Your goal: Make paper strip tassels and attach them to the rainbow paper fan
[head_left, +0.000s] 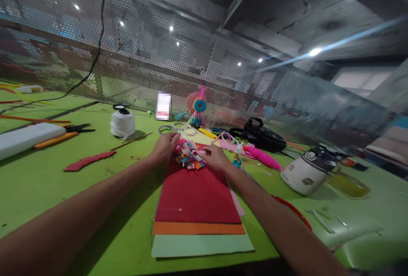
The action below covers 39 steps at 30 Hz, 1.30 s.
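A tangled bundle of multicoloured paper strips lies on the upper part of a red sheet. My left hand is at the bundle's left edge, its fingers closed against the strips. From the right, my right hand has curled fingers and pinches strips at that edge. Beneath the red sheet, an orange sheet and a pale green sheet stick out toward me. The fingertips are partly hidden among the strips.
Left on the green table are a white thread spool, a red paper scrap and orange-handled pliers. Behind stand a lit phone and a colourful paper ornament. A white-and-black pot and black bag are right.
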Available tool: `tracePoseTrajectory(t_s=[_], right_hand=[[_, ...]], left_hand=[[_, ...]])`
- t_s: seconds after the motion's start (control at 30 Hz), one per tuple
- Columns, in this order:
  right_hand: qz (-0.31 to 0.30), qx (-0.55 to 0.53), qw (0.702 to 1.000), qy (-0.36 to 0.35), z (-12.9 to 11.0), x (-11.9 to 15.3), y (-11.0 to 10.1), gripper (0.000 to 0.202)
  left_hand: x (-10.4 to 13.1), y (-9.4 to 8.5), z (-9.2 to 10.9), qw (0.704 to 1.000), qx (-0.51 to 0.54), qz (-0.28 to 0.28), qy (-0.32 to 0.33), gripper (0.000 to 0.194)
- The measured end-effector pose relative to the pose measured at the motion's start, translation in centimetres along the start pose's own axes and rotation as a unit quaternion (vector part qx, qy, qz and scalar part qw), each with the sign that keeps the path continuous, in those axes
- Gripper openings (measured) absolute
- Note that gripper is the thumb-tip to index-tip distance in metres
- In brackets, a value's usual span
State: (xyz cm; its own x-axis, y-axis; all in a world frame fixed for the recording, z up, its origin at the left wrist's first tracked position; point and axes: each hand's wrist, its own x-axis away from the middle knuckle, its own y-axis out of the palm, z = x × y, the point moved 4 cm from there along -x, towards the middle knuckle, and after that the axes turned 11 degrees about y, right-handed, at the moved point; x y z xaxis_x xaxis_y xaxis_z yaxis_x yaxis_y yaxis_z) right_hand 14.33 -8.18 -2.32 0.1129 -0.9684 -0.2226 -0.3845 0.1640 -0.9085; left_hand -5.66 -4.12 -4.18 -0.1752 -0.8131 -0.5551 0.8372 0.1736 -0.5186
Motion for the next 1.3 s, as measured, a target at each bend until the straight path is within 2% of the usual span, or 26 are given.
tracePoseTrajectory(t_s=[0.1,0.23,0.37,0.5,0.63,0.73,0.87,0.97,1.1,1.2,1.3], right_hand=[[0.034,-0.013,0.999,0.027,1.3,1.2,-1.9,0.027],[0.041,-0.024,0.998,0.044,3.4,4.2,-4.6,0.025],[0.029,-0.015,0.998,0.049,6.2,9.5,-7.9,0.026],[-0.027,0.104,0.99,0.089,10.5,16.3,-10.4,0.03],[-0.05,0.156,0.979,0.12,14.2,21.4,-11.0,0.034],[-0.052,0.155,0.976,0.146,15.3,22.5,-10.2,0.049],[-0.07,0.133,0.974,0.167,15.2,21.8,-9.3,0.066],[-0.061,0.112,0.976,0.175,15.0,21.5,-9.2,0.066],[-0.032,0.099,0.971,0.214,15.0,21.8,-9.4,0.066],[-0.016,0.095,0.966,0.239,15.1,21.9,-9.7,0.064],[0.007,0.101,0.957,0.273,15.8,21.8,-10.1,0.057]], left_hand=[[-0.3,-0.9,-0.2,0.999,-0.032,0.033,-0.012,0.043],[-0.8,-2.0,-0.4,0.994,-0.076,0.076,-0.02,0.034],[-1.0,-2.5,0.1,0.991,-0.093,0.095,-0.008,0.034],[-1.0,-2.6,0.7,0.99,-0.09,0.101,0.03,0.034],[-1.1,-2.9,1.8,0.982,-0.096,0.121,0.106,0.031],[-0.9,-3.2,3.1,0.978,-0.095,0.118,0.141,0.031],[-0.2,-2.8,5.5,0.967,-0.089,0.091,0.218,0.031],[0.5,-2.2,7.1,0.953,-0.092,0.063,0.281,0.032],[1.5,-1.0,9.0,0.939,-0.086,0.004,0.332,0.031],[3.3,0.7,11.0,0.931,-0.053,-0.072,0.354,0.031],[6.2,3.3,13.3,0.909,0.008,-0.218,0.356,0.028]])
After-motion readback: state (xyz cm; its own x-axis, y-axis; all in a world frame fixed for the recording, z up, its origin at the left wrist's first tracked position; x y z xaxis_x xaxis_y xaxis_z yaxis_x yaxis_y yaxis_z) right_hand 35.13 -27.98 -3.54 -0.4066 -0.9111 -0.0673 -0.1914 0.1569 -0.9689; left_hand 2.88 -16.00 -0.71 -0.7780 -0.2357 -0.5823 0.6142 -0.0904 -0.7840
